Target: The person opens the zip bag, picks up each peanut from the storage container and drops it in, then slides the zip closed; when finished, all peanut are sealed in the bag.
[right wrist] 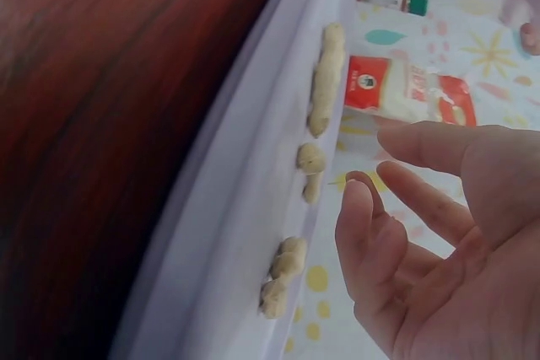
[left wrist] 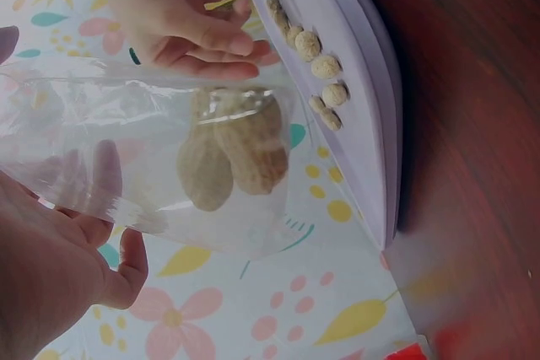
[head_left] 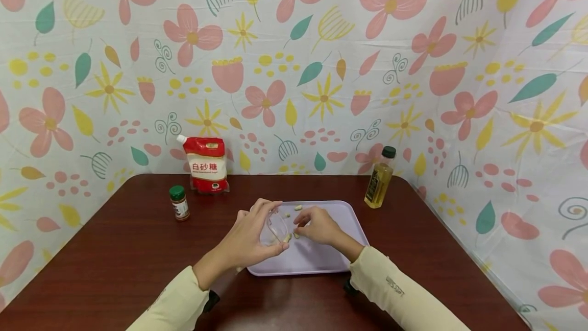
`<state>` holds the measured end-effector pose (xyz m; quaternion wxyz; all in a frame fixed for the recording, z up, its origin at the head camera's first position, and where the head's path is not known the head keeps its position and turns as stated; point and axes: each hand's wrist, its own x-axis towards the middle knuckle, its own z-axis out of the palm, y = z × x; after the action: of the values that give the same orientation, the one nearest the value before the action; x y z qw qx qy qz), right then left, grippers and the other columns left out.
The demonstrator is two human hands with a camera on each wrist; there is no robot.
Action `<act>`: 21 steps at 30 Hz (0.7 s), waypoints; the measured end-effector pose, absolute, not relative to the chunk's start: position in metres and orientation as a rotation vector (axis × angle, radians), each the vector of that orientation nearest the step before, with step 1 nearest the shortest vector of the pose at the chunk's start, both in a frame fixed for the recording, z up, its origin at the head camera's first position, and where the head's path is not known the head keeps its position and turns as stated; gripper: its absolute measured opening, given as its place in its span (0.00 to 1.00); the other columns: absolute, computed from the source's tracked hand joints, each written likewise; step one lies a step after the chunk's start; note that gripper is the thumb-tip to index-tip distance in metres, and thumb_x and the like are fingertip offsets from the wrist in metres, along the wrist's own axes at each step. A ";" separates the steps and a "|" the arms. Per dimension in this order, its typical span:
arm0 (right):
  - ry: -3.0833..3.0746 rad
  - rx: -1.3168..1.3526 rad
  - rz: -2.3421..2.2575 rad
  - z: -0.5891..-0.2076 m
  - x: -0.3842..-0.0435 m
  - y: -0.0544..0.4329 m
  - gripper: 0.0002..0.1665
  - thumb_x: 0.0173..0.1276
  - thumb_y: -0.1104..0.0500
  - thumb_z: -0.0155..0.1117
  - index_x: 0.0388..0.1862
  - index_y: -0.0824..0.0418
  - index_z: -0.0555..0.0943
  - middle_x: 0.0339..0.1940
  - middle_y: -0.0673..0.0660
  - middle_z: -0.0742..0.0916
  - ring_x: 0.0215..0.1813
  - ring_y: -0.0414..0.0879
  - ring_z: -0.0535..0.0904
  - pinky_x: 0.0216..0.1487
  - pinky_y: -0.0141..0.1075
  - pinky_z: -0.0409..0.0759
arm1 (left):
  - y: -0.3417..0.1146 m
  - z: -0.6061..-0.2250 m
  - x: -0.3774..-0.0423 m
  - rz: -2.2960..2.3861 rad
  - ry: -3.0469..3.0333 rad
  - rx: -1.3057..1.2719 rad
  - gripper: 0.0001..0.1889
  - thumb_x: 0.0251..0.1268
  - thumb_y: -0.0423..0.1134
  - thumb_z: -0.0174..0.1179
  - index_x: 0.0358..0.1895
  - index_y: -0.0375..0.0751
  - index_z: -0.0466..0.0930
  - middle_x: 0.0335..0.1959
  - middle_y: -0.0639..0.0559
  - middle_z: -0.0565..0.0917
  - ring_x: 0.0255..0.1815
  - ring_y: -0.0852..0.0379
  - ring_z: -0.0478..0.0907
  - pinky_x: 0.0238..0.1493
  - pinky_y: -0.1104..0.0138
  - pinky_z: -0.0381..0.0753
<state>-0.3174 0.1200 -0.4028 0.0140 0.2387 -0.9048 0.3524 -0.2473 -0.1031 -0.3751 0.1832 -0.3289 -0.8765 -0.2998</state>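
My left hand [head_left: 245,236] grips a clear plastic cup [head_left: 277,225], tilted over the left part of a lilac tray [head_left: 323,259]. Through its wall, the left wrist view shows unshelled peanuts [left wrist: 202,166] near one end. My right hand [head_left: 320,226] hovers above the tray beside the cup, fingers loosely bent. In the right wrist view a gap shows between thumb [right wrist: 422,142] and index finger, with nothing seen in it. A small brownish patch by its fingers in the left wrist view is unclear. Several peanuts [right wrist: 327,82] lie loose on the tray.
A red-and-white sugar pouch [head_left: 206,165] and a green-capped spice jar [head_left: 179,204] stand at the back left of the dark wooden table [head_left: 115,254]. An oil bottle [head_left: 379,180] stands at the back right. Floral cloth [head_left: 294,91] hangs behind.
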 end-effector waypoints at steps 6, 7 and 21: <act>-2.875 0.735 1.029 -0.409 -0.325 0.120 0.09 0.56 0.62 0.76 0.36 0.63 0.87 0.27 0.50 0.88 0.29 0.40 0.81 0.28 0.35 0.77 | -0.104 -0.374 -0.247 -0.848 -2.478 -0.926 0.42 0.53 0.55 0.71 0.70 0.46 0.65 0.58 0.53 0.72 0.54 0.64 0.71 0.49 0.54 0.62; -2.880 0.739 1.020 -0.410 -0.326 0.120 0.09 0.56 0.62 0.76 0.36 0.63 0.87 0.27 0.50 0.87 0.29 0.39 0.81 0.28 0.35 0.77 | -0.104 -0.374 -0.248 -0.848 -2.477 -0.928 0.42 0.54 0.55 0.71 0.70 0.45 0.65 0.58 0.52 0.72 0.54 0.64 0.71 0.49 0.54 0.62; -2.967 0.715 0.927 -0.414 -0.329 0.119 0.09 0.53 0.61 0.76 0.34 0.58 0.87 0.28 0.49 0.88 0.30 0.40 0.81 0.30 0.36 0.77 | -0.105 -0.375 -0.248 -0.851 -2.492 -0.923 0.42 0.54 0.57 0.69 0.71 0.47 0.65 0.58 0.54 0.72 0.55 0.64 0.71 0.49 0.55 0.62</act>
<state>-0.3295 0.1189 -0.4138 -0.0241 0.2240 -0.9300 0.2904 -0.2478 -0.1049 -0.3752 0.1749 -0.3256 -0.8793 -0.3002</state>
